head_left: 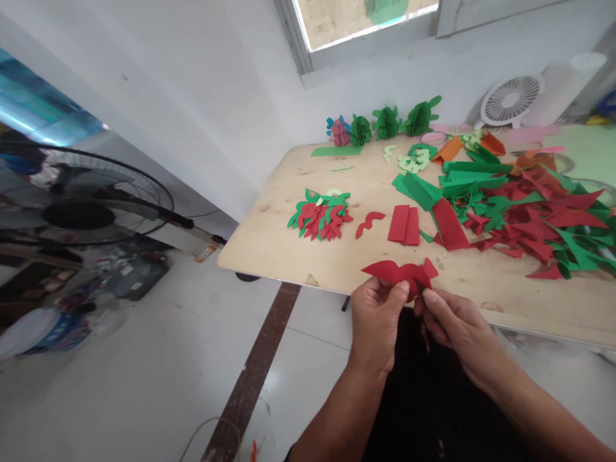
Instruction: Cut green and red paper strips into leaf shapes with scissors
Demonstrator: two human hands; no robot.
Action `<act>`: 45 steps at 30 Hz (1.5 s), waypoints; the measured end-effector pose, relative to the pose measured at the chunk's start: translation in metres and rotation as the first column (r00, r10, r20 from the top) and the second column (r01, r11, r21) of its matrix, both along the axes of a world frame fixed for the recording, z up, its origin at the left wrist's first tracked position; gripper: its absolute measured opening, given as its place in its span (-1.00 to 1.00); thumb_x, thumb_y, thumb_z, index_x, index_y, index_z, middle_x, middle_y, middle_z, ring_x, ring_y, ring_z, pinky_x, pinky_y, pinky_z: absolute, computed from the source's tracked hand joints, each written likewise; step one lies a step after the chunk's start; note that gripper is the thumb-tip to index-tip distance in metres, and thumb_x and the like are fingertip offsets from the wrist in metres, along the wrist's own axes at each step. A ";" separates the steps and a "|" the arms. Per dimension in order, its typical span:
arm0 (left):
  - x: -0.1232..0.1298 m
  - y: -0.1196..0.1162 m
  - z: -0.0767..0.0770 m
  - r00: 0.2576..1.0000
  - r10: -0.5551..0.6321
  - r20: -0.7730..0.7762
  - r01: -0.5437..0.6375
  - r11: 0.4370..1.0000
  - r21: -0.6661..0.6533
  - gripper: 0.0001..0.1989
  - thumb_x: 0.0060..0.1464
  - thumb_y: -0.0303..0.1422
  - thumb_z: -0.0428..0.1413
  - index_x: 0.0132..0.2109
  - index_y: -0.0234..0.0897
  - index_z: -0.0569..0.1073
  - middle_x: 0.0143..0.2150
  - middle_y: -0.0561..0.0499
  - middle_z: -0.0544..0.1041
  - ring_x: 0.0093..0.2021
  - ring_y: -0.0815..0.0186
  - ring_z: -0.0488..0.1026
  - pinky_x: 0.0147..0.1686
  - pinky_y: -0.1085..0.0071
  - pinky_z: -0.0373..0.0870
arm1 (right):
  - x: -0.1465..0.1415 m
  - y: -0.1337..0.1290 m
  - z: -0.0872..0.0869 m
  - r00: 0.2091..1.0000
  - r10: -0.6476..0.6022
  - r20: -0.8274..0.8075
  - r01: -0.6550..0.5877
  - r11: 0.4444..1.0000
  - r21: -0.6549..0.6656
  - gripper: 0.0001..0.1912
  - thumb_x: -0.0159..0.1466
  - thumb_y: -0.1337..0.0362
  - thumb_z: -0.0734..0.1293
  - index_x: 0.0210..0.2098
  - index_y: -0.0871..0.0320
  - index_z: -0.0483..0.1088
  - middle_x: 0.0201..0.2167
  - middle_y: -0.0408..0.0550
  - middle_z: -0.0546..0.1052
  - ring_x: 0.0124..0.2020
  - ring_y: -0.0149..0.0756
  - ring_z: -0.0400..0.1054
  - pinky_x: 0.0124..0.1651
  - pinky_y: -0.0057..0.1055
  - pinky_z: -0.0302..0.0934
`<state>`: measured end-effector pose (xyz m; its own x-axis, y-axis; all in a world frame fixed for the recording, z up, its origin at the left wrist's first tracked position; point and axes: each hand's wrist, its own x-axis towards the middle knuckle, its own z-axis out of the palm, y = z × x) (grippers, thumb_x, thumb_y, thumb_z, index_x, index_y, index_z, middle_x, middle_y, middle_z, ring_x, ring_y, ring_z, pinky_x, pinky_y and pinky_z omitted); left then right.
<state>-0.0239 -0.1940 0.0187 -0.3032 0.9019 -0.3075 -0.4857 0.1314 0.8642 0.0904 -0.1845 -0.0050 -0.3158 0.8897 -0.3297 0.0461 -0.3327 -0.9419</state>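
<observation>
Over the table's front edge, my left hand [378, 317] pinches a red paper piece [397, 273] with a wavy edge. My right hand [450, 317] is closed at the paper's right end; a small dark thing shows between its thumb and fingers, too hidden to name. A thin strip hangs below the fingers. Beyond the hands lie a curved red cutout [369, 222] and folded red paper rectangles [403, 224]. Farther left is a pile of red and green cutouts [321, 215].
Red and green scraps [534, 218] cover the right of the wooden table [269, 199]. Green paper figures [387, 122] and a small white fan [511, 99] stand at the back. A large black fan [79, 215] is at left.
</observation>
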 end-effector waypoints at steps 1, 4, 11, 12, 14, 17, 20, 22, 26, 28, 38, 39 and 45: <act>0.000 0.000 0.000 1.000 -0.005 0.000 0.005 1.000 -0.002 -0.94 -0.08 -0.44 0.19 -0.43 -0.36 0.47 -0.48 0.03 0.52 -0.44 0.43 0.42 -0.32 0.48 0.35 | 0.000 0.000 0.000 1.000 0.007 0.002 -0.007 1.000 -0.005 -0.54 0.25 -0.08 0.18 -0.49 0.19 0.31 -0.73 -0.31 0.04 -0.70 -0.53 -0.13 -0.65 -0.50 -0.28; 0.000 0.000 0.000 1.000 -0.005 0.002 0.005 1.000 -0.010 -0.93 -0.09 -0.44 0.19 -0.44 -0.36 0.47 -0.46 0.02 0.53 -0.44 0.44 0.41 -0.32 0.48 0.35 | 0.001 0.000 0.001 1.000 0.014 0.006 -0.013 1.000 -0.021 -0.53 0.24 -0.10 0.18 -0.51 0.18 0.30 -0.74 -0.32 0.02 -0.70 -0.53 -0.15 -0.65 -0.50 -0.30; 0.002 -0.002 0.000 1.000 0.012 -0.001 -0.012 1.000 0.006 -0.92 -0.07 -0.42 0.19 -0.43 -0.36 0.46 -0.48 0.04 0.50 -0.44 0.43 0.41 -0.33 0.47 0.35 | -0.001 0.000 0.000 1.000 -0.007 0.014 0.007 1.000 -0.015 -0.52 0.23 -0.12 0.18 -0.52 0.18 0.28 -0.73 -0.31 0.03 -0.69 -0.53 -0.15 -0.64 -0.51 -0.28; 0.002 -0.002 0.000 1.000 0.013 0.002 -0.013 1.000 0.007 -0.92 -0.07 -0.42 0.19 -0.43 -0.36 0.46 -0.49 0.03 0.50 -0.44 0.42 0.42 -0.33 0.46 0.35 | -0.001 -0.001 0.000 1.000 -0.003 0.010 0.003 1.000 -0.023 -0.52 0.23 -0.12 0.18 -0.52 0.18 0.29 -0.73 -0.31 0.03 -0.69 -0.52 -0.15 -0.64 -0.51 -0.28; 0.003 -0.002 0.000 1.000 0.026 0.006 -0.026 1.000 0.001 -0.91 -0.08 -0.41 0.20 -0.43 -0.36 0.46 -0.49 0.02 0.51 -0.43 0.40 0.44 -0.32 0.45 0.36 | 0.000 -0.002 0.001 1.000 0.002 -0.003 -0.002 0.999 -0.034 -0.52 0.23 -0.12 0.18 -0.49 0.18 0.30 -0.72 -0.31 0.04 -0.68 -0.52 -0.14 -0.64 -0.52 -0.27; 0.004 -0.002 -0.001 0.998 0.069 -0.003 -0.069 0.997 -0.022 -0.89 -0.10 -0.39 0.21 -0.43 -0.36 0.47 -0.49 0.00 0.51 -0.41 0.36 0.46 -0.30 0.42 0.37 | 0.004 -0.007 0.000 1.000 0.006 -0.021 -0.007 0.999 -0.034 -0.55 0.24 -0.10 0.18 -0.44 0.18 0.33 -0.69 -0.28 0.07 -0.66 -0.50 -0.11 -0.63 -0.51 -0.24; 0.005 -0.001 -0.002 0.994 0.110 0.000 -0.110 0.993 -0.034 -0.88 -0.13 -0.38 0.23 -0.44 -0.36 0.46 -0.48 -0.01 0.52 -0.41 0.35 0.47 -0.28 0.40 0.38 | 0.010 -0.012 -0.004 0.999 -0.002 -0.044 0.001 1.000 -0.022 -0.59 0.25 -0.06 0.20 -0.43 0.18 0.33 -0.67 -0.28 0.07 -0.64 -0.49 -0.09 -0.62 -0.51 -0.20; 0.005 -0.001 -0.002 0.990 0.136 0.026 -0.135 0.990 -0.031 -0.88 -0.13 -0.38 0.23 -0.43 -0.35 0.47 -0.48 0.00 0.52 -0.42 0.36 0.47 -0.26 0.39 0.38 | 0.013 -0.014 -0.006 0.998 -0.026 -0.052 0.027 1.000 0.009 -0.63 0.23 -0.03 0.25 -0.42 0.17 0.32 -0.65 -0.28 0.08 -0.62 -0.49 -0.08 -0.61 -0.52 -0.17; 0.009 -0.004 -0.001 0.985 0.154 0.073 -0.155 0.988 0.001 -0.89 -0.11 -0.40 0.23 -0.40 -0.35 0.48 -0.44 0.00 0.54 -0.40 0.37 0.47 -0.22 0.37 0.39 | 0.014 -0.010 -0.003 0.986 -0.158 -0.048 0.160 0.986 0.048 -0.73 0.20 0.05 0.31 -0.34 0.14 0.33 -0.64 -0.27 0.15 -0.63 -0.49 -0.02 -0.62 -0.52 -0.13; 0.013 -0.005 0.000 0.989 0.112 0.095 -0.114 0.993 0.016 -0.90 -0.10 -0.40 0.23 -0.39 -0.35 0.49 -0.42 -0.01 0.55 -0.37 0.37 0.48 -0.21 0.38 0.39 | 0.012 -0.006 0.002 0.975 -0.205 -0.084 0.210 0.977 0.049 -0.76 0.19 0.08 0.34 -0.36 0.12 0.32 -0.66 -0.30 0.14 -0.66 -0.50 -0.06 -0.64 -0.51 -0.14; -0.009 -0.011 -0.001 0.999 -0.035 -0.015 0.034 0.999 -0.032 -0.89 -0.12 -0.39 0.24 -0.44 -0.34 0.48 -0.51 0.06 0.52 -0.48 0.43 0.45 -0.36 0.48 0.38 | 0.024 0.024 0.021 0.990 0.102 0.100 -0.115 0.985 0.127 -0.84 0.10 0.18 0.38 -0.43 0.15 0.46 -0.62 -0.18 0.35 -0.60 -0.40 0.16 -0.57 -0.46 0.07; -0.015 -0.011 0.000 0.996 -0.079 -0.048 0.077 0.996 -0.053 -0.89 -0.13 -0.40 0.25 -0.46 -0.34 0.47 -0.54 0.08 0.50 -0.51 0.46 0.42 -0.37 0.50 0.36 | 0.027 0.027 0.022 0.985 0.128 0.115 -0.145 0.977 0.157 -0.83 0.11 0.17 0.37 -0.43 0.16 0.48 -0.59 -0.14 0.40 -0.56 -0.36 0.22 -0.53 -0.44 0.11; -0.031 -0.011 0.004 0.928 -0.312 -0.202 0.293 0.949 -0.118 -0.89 -0.13 -0.39 0.24 -0.50 -0.35 0.49 -0.56 0.03 0.50 -0.51 0.44 0.39 -0.39 0.49 0.32 | 0.033 0.045 0.027 0.937 0.267 0.224 -0.318 0.918 0.237 -0.84 0.10 0.20 0.38 -0.52 0.15 0.46 -0.57 -0.15 0.37 -0.54 -0.37 0.16 -0.49 -0.43 0.05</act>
